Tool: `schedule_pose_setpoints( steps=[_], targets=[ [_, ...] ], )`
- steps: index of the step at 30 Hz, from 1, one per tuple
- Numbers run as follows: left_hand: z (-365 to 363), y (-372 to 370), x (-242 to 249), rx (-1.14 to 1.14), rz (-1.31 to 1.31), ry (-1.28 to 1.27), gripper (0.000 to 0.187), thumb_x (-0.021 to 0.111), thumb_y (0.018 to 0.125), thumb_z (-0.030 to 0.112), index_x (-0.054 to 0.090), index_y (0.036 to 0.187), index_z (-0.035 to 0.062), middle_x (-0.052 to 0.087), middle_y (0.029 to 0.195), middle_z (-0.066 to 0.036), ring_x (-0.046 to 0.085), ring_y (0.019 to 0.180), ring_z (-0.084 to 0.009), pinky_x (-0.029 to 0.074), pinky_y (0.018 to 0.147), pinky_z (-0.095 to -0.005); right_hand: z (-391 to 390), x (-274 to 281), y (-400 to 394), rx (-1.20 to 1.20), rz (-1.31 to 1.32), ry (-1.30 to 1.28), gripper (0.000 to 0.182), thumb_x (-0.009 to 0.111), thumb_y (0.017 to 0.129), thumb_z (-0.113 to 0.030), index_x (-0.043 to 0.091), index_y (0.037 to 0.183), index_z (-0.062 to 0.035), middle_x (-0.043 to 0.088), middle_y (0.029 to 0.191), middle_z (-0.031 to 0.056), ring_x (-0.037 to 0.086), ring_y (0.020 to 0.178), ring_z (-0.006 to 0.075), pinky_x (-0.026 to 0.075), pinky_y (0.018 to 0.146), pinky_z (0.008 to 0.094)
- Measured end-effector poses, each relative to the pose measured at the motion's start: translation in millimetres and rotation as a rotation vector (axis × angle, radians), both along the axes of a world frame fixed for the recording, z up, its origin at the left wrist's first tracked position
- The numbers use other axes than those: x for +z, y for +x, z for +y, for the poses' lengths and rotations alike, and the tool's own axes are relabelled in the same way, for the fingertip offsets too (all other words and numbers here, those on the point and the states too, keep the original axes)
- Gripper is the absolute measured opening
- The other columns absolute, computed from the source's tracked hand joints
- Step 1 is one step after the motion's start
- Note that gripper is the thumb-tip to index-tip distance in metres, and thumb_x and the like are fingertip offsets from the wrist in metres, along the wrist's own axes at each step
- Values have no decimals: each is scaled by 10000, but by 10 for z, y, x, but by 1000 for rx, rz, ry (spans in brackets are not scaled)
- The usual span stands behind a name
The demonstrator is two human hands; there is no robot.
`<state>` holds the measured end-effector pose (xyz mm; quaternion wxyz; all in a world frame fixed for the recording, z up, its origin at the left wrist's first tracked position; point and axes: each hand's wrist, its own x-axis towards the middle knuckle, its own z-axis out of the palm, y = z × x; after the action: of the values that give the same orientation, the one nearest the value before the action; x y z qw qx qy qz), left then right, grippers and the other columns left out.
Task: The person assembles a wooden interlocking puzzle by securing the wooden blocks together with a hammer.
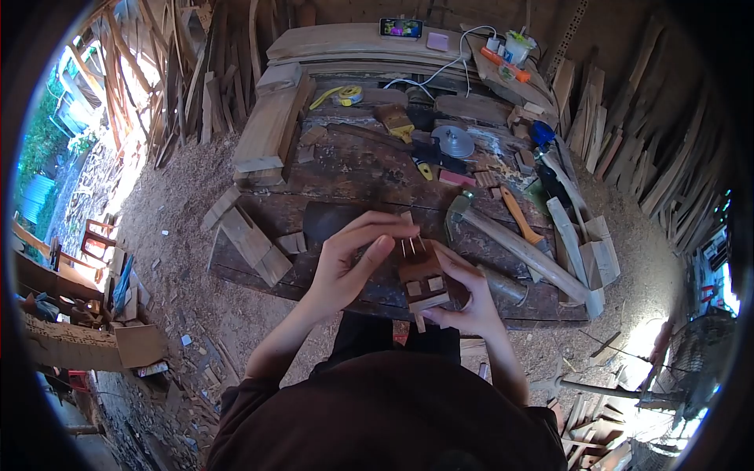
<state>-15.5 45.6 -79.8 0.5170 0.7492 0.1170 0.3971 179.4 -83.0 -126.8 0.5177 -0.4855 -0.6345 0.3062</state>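
Observation:
My right hand (471,294) grips a small brown wooden block (412,272) from its right side, thumb at the lower end and fingers along the edge. Lighter square wood pieces show on the block's face, and thin prongs stand out of its top. Across from it, my left hand (353,255) reaches over with fingers stretched and the thumb apart from them. Its fingertips are right at the prongs, overlapping a small wood strip (406,217) there. Just right of the block lies a hammer (518,251) on the worn wooden workbench (353,196).
A paintbrush (518,212), a wide yellow-tipped brush (395,122), a clear disc (454,142) and a tape measure (349,96) lie on the bench. Wood offcuts (251,243) sit at the left. A phone (400,28) stands at the back. Planks (660,133) lean along the walls.

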Motion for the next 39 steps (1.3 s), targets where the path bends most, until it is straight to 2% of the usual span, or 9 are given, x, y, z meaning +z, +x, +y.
schedule_pose_setpoints(
  steps=[10, 13, 15, 16, 19, 26, 31, 35, 39],
  targets=[
    [67, -17, -35, -15, 0, 119, 203, 649, 913, 44, 702, 1107, 17, 664, 1111, -112, 631, 1067, -207, 490, 903, -329, -13, 29, -22, 3, -10, 18, 802, 855, 660, -176, 519, 1348, 63, 460, 1442, 246, 463, 1346, 335, 373, 1096, 407],
    [110, -66, -61, -29, 48, 199, 343, 710, 887, 119, 653, 1207, 11, 640, 1163, -128, 612, 1100, -229, 473, 940, -364, 71, -25, -32, -3, -44, 42, 833, 851, 647, -162, 499, 1378, 26, 429, 1467, 240, 437, 1367, 333, 364, 1106, 413],
    [177, -69, -172, -251, -33, 36, 724, 816, 799, 200, 469, 1406, 10, 566, 1296, -146, 529, 1245, -254, 408, 1044, -398, 162, -56, -66, -19, 36, 27, 877, 845, 632, -146, 466, 1412, -19, 392, 1493, 229, 389, 1402, 331, 342, 1123, 425],
    [153, -58, -194, -256, -33, 39, 724, 816, 799, 200, 469, 1406, 10, 566, 1296, -146, 529, 1245, -254, 408, 1044, -398, 193, -80, -81, -24, 36, 30, 877, 845, 632, -146, 466, 1412, -19, 392, 1493, 229, 389, 1402, 331, 342, 1123, 425],
    [10, -87, -335, -270, -53, -12, 1154, 911, 663, 191, 166, 1531, 44, 417, 1471, -152, 318, 1433, -247, 281, 1158, -414, 251, -120, -100, -33, 90, 36, 870, 839, 625, -132, 468, 1406, -46, 385, 1495, 212, 369, 1412, 336, 320, 1136, 433],
    [-58, 52, -500, -153, 56, -264, 850, 857, 708, 140, 409, 1421, 29, 496, 1423, -119, 447, 1353, -222, 234, 1192, -421, 202, -7, -119, -31, -14, 40, 847, 832, 656, -118, 446, 1407, -54, 398, 1481, 190, 377, 1398, 350, 296, 1156, 443],
    [-90, 142, -483, -147, 49, 141, 724, 832, 699, 113, 494, 1336, 47, 566, 1353, -111, 520, 1301, -252, 234, 1194, -479, -71, 323, 288, -28, -300, -47, 937, 877, 684, -225, 391, 1474, -98, 410, 1503, 170, 378, 1408, 317, 314, 1160, 451],
    [-238, 215, -549, -151, 63, 317, 691, 821, 677, 70, 514, 1296, 85, 590, 1312, -104, 537, 1275, -275, 259, 1180, -524, -140, 406, 616, -453, -612, -55, 557, 765, 801, -191, 568, 1303, -53, 532, 1361, 147, 504, 1276, 361, 416, 1058, 445],
    [-338, 256, -636, -73, 102, 461, 715, 825, 657, 61, 509, 1298, 76, 591, 1309, -106, 551, 1258, -273, 280, 1171, -520, -108, 181, 879, -527, -930, -127, 493, 721, 831, -198, 577, 1279, -53, 535, 1237, 140, 508, 1169, 349, 430, 977, 466]
  ],
)
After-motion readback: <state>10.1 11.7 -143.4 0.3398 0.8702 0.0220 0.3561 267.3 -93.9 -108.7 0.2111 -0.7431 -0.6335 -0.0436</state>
